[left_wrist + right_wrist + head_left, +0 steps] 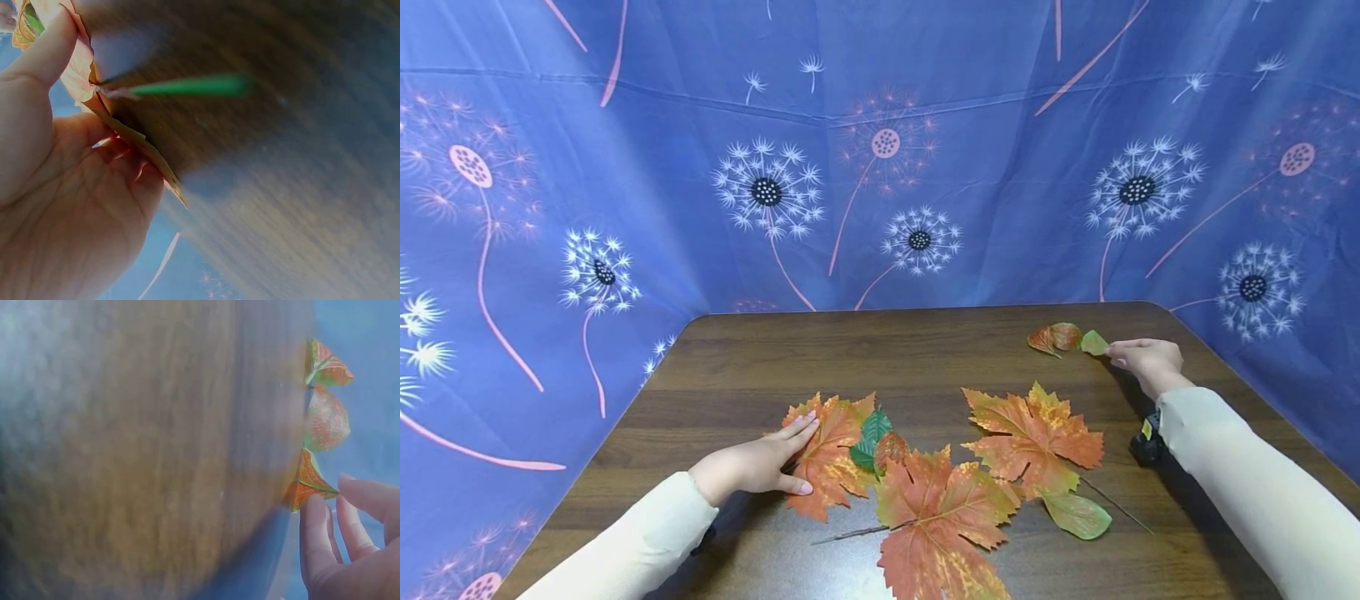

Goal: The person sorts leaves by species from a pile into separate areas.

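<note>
Small green leaf point(1094, 342) was pinched tight in right grip point(1150, 364) near tabletop's point(880, 350) far edge; orange maple leaf point(835, 454) was touched by left grip point(762, 463), held spread.

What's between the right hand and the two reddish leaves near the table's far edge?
In the head view, a small green leaf, pinched by the right hand.

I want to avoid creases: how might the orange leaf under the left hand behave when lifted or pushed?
The orange leaf is probably light, as its edge looks thin in the left wrist view. Its wavy outline suggests it may flex when lifted. Broad and flattish on the table, it would likely slide, not roll.
</note>
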The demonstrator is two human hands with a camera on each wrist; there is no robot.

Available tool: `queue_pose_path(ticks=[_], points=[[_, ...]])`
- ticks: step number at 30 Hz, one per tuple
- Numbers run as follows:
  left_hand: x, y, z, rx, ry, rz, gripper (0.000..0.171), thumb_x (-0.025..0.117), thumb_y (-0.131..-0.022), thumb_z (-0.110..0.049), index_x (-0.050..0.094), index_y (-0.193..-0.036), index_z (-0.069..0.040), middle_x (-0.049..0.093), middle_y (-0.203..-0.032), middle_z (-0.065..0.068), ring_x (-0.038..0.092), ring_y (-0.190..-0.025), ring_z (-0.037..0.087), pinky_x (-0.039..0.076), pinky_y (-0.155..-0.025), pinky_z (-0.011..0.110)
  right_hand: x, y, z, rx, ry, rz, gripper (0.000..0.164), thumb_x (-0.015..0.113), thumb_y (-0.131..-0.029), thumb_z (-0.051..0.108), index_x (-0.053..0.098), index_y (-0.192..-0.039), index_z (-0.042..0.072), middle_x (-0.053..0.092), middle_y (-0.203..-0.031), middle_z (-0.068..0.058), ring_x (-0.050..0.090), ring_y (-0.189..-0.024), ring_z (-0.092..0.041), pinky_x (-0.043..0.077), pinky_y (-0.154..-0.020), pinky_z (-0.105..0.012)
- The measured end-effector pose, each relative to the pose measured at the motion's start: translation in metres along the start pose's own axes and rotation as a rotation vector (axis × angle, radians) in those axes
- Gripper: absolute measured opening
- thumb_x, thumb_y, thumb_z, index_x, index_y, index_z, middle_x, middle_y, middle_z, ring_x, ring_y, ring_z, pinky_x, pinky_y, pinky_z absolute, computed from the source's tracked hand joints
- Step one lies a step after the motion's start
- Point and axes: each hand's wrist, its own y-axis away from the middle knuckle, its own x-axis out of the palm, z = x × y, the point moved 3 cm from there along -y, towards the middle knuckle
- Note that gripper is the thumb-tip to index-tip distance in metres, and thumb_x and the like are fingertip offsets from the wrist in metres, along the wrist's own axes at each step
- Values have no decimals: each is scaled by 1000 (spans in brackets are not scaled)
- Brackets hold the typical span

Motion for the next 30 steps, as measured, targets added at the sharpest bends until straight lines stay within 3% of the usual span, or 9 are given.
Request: queue_pose_path(ticks=[4,9,13,15,18,30], points=[[-1,-1,0,-14,-4,5,93,68,-87,-39,15,-156,-5,9,-163,17,15,-148,37,27,-113,56,0,3,1,-1,-10,2,6,68,-89,17,69,-92,12,54,-61,24,62,-59,7,33,-110,-50],[-1,-2,1,-24,-15,12,93,68,-87,-40,14,-156,-5,8,-163,17,14,-148,37,27,-113,55,2,6,3,-33,26,4,12,68,-90,21,65,-98,13,55,-63,26,64,-64,7,43,-104,-42],[1,-1,3,-27,-7,12,93,67,-87,-40,14,-156,-5,9,-163,17,14,-148,37,28,-113,54,3,8,5,-50,-16,11,3,65,-91,19,66,-91,16,59,-64,25,66,-65,5,55,-84,-26],[1,0,3,-28,-2,12,93,68,-87,-39,14,-156,-5,8,-163,17,15,-148,37,28,-113,55,4,9,6,-61,-55,16,10,63,-93,16,67,-84,19,60,-64,24,67,-65,3,56,-72,-20],[1,0,3,-25,-2,13,93,67,-87,-39,15,-156,-5,8,-163,16,15,-148,37,28,-113,55,3,12,7,-80,-104,16,22,60,-94,13,68,-76,23,61,-64,23,67,-64,2,55,-65,-17],[0,-1,2,16,-25,0,93,68,-87,-38,16,-155,-1,9,-162,20,15,-148,39,27,-112,57,5,23,19,-168,-138,52,27,60,-94,13,68,-73,28,65,-68,22,66,-65,2,56,-66,-18]])
